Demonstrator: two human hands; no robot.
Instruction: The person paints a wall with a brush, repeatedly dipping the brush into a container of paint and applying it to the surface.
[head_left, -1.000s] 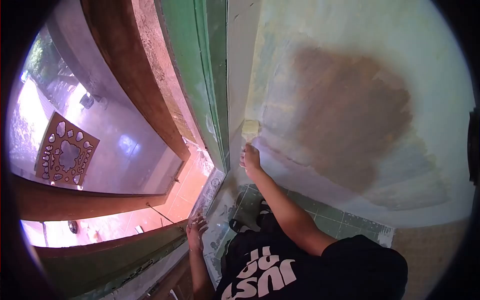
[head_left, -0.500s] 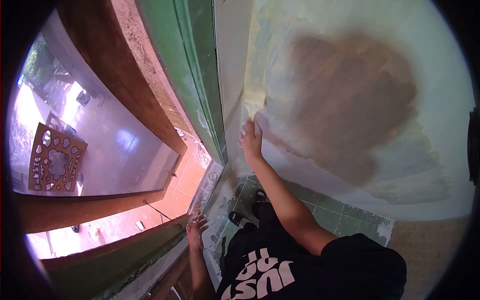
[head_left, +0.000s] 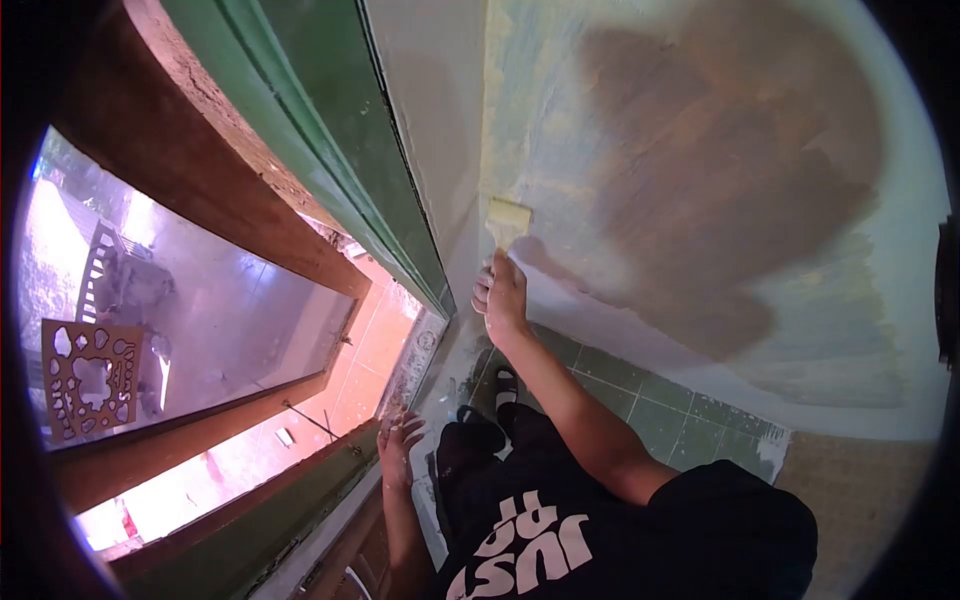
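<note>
My right hand (head_left: 503, 298) is closed around the handle of a flat paintbrush (head_left: 510, 214), its pale yellow bristles pointing up. The brush overlaps the wall (head_left: 640, 120) beside the inner corner, where the surface is streaked with yellowish and grey-green paint. White smears mark the fingers of this hand. Lower and to the left, my left hand (head_left: 398, 445) has its fingers apart and holds nothing. It is nearest to the paint-spotted sill (head_left: 410, 365) by the opening.
A green frame (head_left: 300, 140) runs along the left, beside a glass pane (head_left: 230, 290) in a brown frame. Beyond the glass stands a chair with a cut-out back (head_left: 92, 385). Green tiles (head_left: 650, 425) spotted with white lie below, and my shadow falls on the wall.
My right hand and the brush have moved lower in view, and the bristles now show more clearly. My left hand stays near the sill. The view has shifted somewhat.
</note>
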